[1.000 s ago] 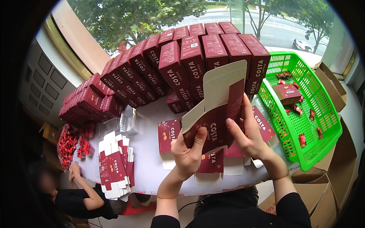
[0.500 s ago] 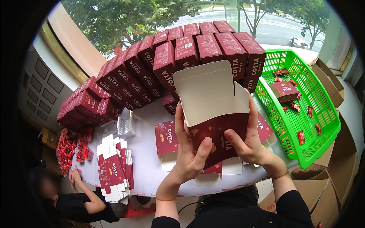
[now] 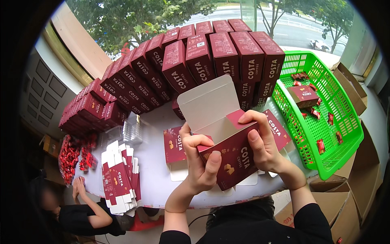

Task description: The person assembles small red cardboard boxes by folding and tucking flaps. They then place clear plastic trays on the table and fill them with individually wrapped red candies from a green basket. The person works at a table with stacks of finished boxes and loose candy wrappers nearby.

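Note:
A dark red carton (image 3: pixel 232 166) is held between my two hands above the table, its large white top flap standing up and away from me. My left hand (image 3: pixel 200 164) grips its left side, thumb on the front and index finger bent over a small side flap. At the right side, my right hand (image 3: pixel 266 144) has its thumb on the front panel and index finger on the other small flap, folded inward. Flattened cartons (image 3: pixel 174 144) lie on the table below, partly hidden by my hands. Another flat carton (image 3: pixel 276 128) shows beyond my right hand.
Closed red cartons (image 3: pixel 211 57) are stacked along the table's far side. A green basket (image 3: pixel 325 160) at right holds a carton and small red packets. At left are flat cartons (image 3: pixel 120 179), clear trays (image 3: pixel 132 129), red packets (image 3: pixel 68 160) and another person's hands (image 3: pixel 79 187).
The carton has tilted and come slightly lower. My index fingers have moved onto its side flaps, and the right flap is now folded in over the opening.

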`<state>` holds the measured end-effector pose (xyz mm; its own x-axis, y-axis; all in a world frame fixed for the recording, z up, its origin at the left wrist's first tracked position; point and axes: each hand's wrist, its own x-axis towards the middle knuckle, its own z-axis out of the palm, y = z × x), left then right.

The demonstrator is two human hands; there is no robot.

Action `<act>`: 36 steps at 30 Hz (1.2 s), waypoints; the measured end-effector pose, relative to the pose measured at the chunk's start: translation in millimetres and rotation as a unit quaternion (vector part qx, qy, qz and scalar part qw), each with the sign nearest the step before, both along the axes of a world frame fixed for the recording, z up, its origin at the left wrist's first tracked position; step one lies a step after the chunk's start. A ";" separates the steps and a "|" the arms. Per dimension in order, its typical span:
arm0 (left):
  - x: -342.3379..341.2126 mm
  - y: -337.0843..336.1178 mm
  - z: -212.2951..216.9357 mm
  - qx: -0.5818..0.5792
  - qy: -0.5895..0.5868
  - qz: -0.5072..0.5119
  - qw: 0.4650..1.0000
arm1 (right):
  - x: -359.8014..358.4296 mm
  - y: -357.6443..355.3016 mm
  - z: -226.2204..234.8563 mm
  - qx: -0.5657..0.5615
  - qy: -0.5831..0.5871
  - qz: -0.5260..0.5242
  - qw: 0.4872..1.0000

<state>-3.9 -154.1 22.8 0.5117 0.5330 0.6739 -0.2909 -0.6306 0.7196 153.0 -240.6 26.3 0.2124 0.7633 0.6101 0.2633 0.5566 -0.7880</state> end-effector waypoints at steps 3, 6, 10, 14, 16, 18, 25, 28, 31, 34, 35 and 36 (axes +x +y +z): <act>1.4 -2.5 1.8 0.017 -0.034 0.008 0.999 | 0.1 -0.3 -8.5 0.003 0.007 -0.017 1.000; 8.1 -2.1 -1.1 0.097 -0.034 0.017 0.995 | 2.0 2.2 -9.8 0.069 0.037 -0.008 0.997; 13.9 3.1 -7.3 0.068 -0.081 -0.050 0.993 | 0.8 2.5 -11.4 0.130 0.026 -0.022 0.991; 18.1 2.2 -10.9 0.062 -0.135 -0.093 0.985 | -4.1 7.8 -8.4 0.166 0.061 -0.036 0.984; 11.0 4.0 -4.4 0.131 -0.041 -0.044 0.990 | 12.6 9.4 -19.9 0.193 -0.041 -0.046 0.979; 12.9 4.3 -4.6 0.136 -0.023 -0.045 0.989 | 8.8 9.2 -20.8 0.198 0.004 -0.054 0.979; 17.8 3.2 -14.6 0.058 -0.110 -0.102 0.987 | 3.2 3.2 -14.8 0.186 -0.074 -0.067 0.977; 12.9 1.3 -14.0 0.045 -0.094 -0.064 0.992 | 3.1 2.9 -13.2 0.204 -0.104 -0.071 0.971; 12.0 -1.4 -9.9 0.063 -0.077 -0.012 0.995 | 1.4 3.0 -11.5 0.216 -0.109 -0.075 0.967; 13.3 -4.1 -7.9 0.058 -0.097 -0.037 0.993 | 0.0 0.3 -8.7 0.223 -0.116 -0.086 0.964; 13.2 -2.6 -7.4 0.077 -0.104 -0.038 0.991 | -3.1 -0.2 -6.4 0.224 -0.103 -0.097 0.964; 12.1 -2.6 -7.7 0.081 -0.103 -0.038 0.991 | -1.9 0.0 -7.3 0.232 -0.123 -0.101 0.960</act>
<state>8.2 -156.7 15.1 0.3893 0.3744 0.8416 -0.4724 -0.7032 0.5313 151.1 -240.6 19.0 0.1329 0.3562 0.9249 0.5488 0.7507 -0.3679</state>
